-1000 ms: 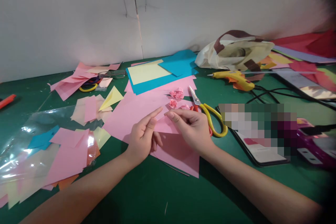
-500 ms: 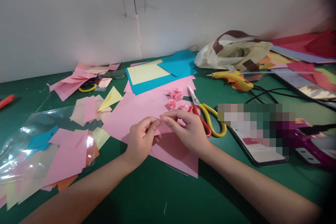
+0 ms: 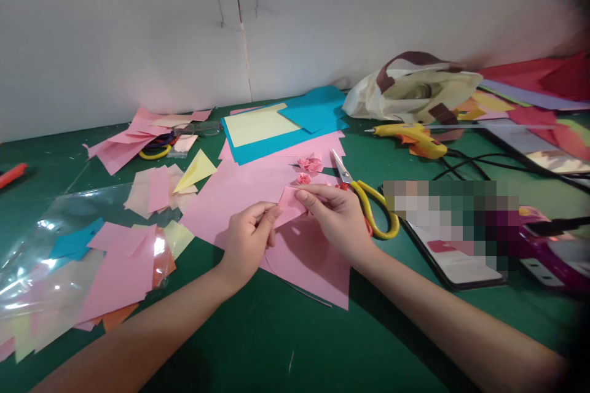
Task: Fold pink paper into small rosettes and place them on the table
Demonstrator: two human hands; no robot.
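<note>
A small piece of pink paper (image 3: 289, 206) is stretched between my two hands. My left hand (image 3: 249, 233) pinches its left side between thumb and fingers. At its upper right corner, my right hand (image 3: 334, 215) grips it the same way. Both hands are above a large pink sheet (image 3: 225, 202) on the green table. Just beyond the right hand lie small pink paper flowers (image 3: 310, 163). Scissors (image 3: 375, 206) with yellow and red handles rest beside that hand, which partly covers the red one.
A phone (image 3: 465, 258) and a yellow glue gun (image 3: 415, 137) with black cables are on the right, below a cloth bag (image 3: 415, 95). Left are a clear plastic bag (image 3: 50, 227) and paper scraps (image 3: 120, 270). Blue sheets (image 3: 318, 107) lie at the back.
My hands have moved slightly apart, the right one shifting rightward. The small pink paper, mostly hidden by my fingers before, now shows between them.
</note>
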